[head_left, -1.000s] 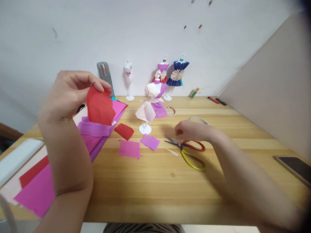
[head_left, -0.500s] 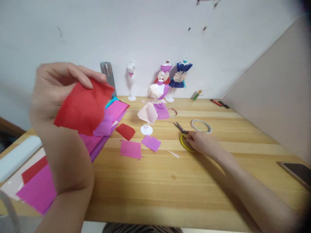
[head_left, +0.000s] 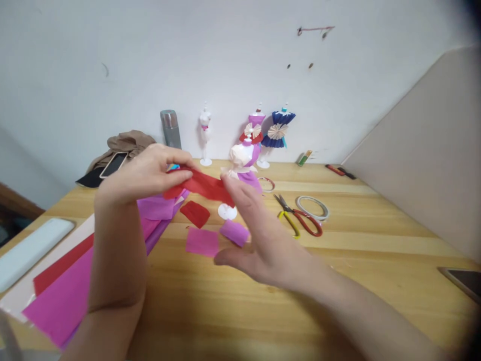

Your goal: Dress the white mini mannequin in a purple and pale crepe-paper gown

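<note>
My left hand [head_left: 150,168] pinches a piece of red crepe paper [head_left: 206,186] in the air over the table. Its far edge meets the fingertips of my right hand [head_left: 259,235], whose thumb stands well apart from the fingers. Behind the paper is a small dress form [head_left: 243,156] in pale and purple paper, its white base [head_left: 227,211] showing below. On the wood under my hands lie a dark red scrap [head_left: 195,214], a pink scrap [head_left: 202,241] and a purple scrap [head_left: 234,232]. Scissors [head_left: 296,215] with yellow and red handles rest right of them.
A roll of tape [head_left: 312,207] lies beside the scissors. More dress forms [head_left: 278,131] stand along the wall with a grey flask [head_left: 171,129]. Stacked coloured paper [head_left: 60,301] and a white case [head_left: 35,250] cover the left side. A phone [head_left: 464,281] is at the right edge.
My right hand has let go of the scissors and come left to the red paper. My left hand has moved right with the paper, which is now lower and nearly edge-on.
</note>
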`<action>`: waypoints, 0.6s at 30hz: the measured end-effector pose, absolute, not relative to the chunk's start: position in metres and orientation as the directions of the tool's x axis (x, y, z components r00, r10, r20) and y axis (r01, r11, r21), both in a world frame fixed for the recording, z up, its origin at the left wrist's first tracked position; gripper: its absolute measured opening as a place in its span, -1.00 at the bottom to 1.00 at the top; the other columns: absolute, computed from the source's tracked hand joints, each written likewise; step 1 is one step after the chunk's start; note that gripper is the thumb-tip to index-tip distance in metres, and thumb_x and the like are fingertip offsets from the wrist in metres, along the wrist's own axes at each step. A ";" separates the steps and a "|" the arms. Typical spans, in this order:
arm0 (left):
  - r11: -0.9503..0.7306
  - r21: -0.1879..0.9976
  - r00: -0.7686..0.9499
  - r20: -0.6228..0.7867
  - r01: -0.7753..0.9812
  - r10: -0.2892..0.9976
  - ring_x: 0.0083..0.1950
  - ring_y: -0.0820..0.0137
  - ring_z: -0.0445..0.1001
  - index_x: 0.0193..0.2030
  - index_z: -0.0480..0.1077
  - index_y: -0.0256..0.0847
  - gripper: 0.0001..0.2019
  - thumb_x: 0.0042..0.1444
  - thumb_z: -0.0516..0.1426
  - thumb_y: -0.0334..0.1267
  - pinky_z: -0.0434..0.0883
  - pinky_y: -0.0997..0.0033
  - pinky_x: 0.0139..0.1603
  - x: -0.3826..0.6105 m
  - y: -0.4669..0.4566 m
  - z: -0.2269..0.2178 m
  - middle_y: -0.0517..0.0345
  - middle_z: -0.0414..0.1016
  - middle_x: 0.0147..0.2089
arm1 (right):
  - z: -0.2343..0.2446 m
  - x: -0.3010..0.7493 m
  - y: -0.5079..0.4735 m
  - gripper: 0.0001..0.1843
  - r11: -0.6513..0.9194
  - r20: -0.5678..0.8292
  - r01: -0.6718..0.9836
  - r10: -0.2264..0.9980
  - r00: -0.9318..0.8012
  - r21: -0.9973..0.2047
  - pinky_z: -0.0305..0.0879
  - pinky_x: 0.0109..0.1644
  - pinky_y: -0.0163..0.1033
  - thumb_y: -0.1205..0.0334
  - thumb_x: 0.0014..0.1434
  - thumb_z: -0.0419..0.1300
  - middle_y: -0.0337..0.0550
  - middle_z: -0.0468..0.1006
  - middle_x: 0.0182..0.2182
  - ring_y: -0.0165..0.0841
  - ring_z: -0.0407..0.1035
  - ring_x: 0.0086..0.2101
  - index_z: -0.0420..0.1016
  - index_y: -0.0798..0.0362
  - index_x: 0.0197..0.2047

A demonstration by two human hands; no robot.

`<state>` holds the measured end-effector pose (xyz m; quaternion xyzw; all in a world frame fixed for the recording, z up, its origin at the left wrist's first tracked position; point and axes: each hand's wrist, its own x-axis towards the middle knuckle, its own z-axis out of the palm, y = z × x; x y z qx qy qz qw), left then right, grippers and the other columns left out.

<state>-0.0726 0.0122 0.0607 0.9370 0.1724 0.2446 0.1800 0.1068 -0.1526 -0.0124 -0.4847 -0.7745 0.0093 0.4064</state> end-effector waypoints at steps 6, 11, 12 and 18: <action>-0.932 0.327 0.939 0.245 0.155 0.242 -0.47 0.51 0.42 -0.33 0.57 -0.07 -0.82 0.15 0.11 -0.25 0.27 0.56 -0.42 -0.072 -0.008 0.063 0.28 0.56 -0.43 | -0.025 0.091 -0.134 -0.38 0.583 0.775 0.640 0.631 0.032 -0.501 0.50 -0.06 -0.17 0.45 0.20 0.13 -0.14 0.59 -0.09 -0.32 0.51 -0.12 0.24 -0.14 0.29; -0.938 0.304 0.969 0.126 0.165 0.212 -0.38 0.47 0.48 -0.30 0.55 -0.11 -0.83 0.17 0.10 -0.26 0.31 0.56 -0.36 -0.077 -0.004 0.062 0.21 0.60 -0.34 | -0.017 0.106 -0.139 -0.80 0.473 0.606 0.508 0.785 0.128 -0.720 0.47 -0.23 -0.22 0.38 0.10 0.21 -0.22 0.64 -0.33 -0.36 0.51 -0.34 0.57 -0.02 -0.21; -0.934 0.310 0.970 0.106 0.178 0.220 -0.38 0.48 0.48 -0.32 0.54 -0.10 -0.83 0.17 0.10 -0.26 0.31 0.57 -0.36 -0.076 -0.002 0.062 0.22 0.59 -0.35 | -0.014 0.110 -0.140 -0.85 0.445 0.556 0.444 0.817 0.155 -0.778 0.46 -0.26 -0.23 0.34 0.09 0.23 -0.23 0.64 -0.36 -0.36 0.51 -0.35 0.58 -0.01 -0.25; -0.882 0.396 0.949 0.066 0.257 0.307 -0.35 0.47 0.51 -0.33 0.57 -0.06 -0.87 0.10 0.17 -0.17 0.36 0.57 -0.29 -0.064 0.009 0.059 0.30 0.59 -0.37 | 0.009 0.146 -0.145 -0.94 0.308 0.365 0.418 0.929 0.061 -0.854 0.27 -0.50 -0.32 0.30 0.04 0.22 -0.27 0.54 -0.52 -0.43 0.37 -0.52 0.54 0.01 -0.41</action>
